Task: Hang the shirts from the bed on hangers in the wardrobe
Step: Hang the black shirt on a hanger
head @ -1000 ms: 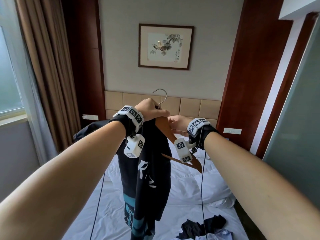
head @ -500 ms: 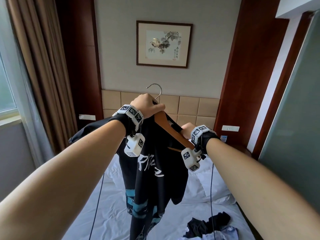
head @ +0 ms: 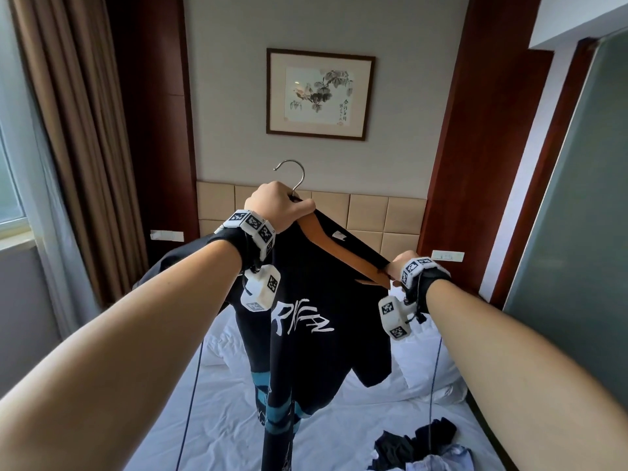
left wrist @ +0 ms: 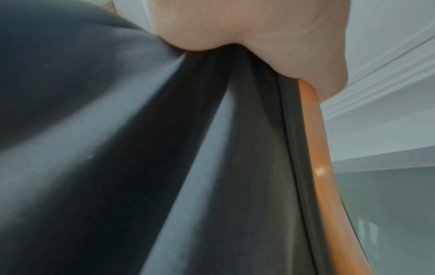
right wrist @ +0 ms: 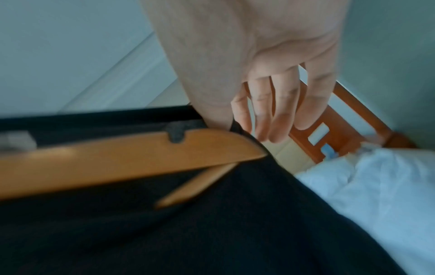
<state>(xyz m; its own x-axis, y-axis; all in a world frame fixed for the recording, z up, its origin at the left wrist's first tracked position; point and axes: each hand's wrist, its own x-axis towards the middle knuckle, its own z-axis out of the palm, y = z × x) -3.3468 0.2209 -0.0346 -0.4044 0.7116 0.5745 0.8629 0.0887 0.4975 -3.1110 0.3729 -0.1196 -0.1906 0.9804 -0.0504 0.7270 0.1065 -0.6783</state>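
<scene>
A black shirt with white lettering and teal bands hangs in the air above the bed, draped on a wooden hanger. My left hand grips the hanger's neck and the bunched collar just under the metal hook. In the left wrist view the fabric and the hanger arm run out from under that fist. My right hand is at the hanger's lower right end. In the right wrist view its thumb and fingers pinch the shirt's shoulder beside the hanger tip.
The white bed lies below, with a pile of dark and light blue clothes at its near right and a pillow by the padded headboard. Brown curtains hang at the left. A frosted glass panel stands close on the right.
My right hand slid from the hanger's neck down to its right end, drawing the shirt's shoulder along that arm. The shirt now spreads wider, and the hanger is held a little higher.
</scene>
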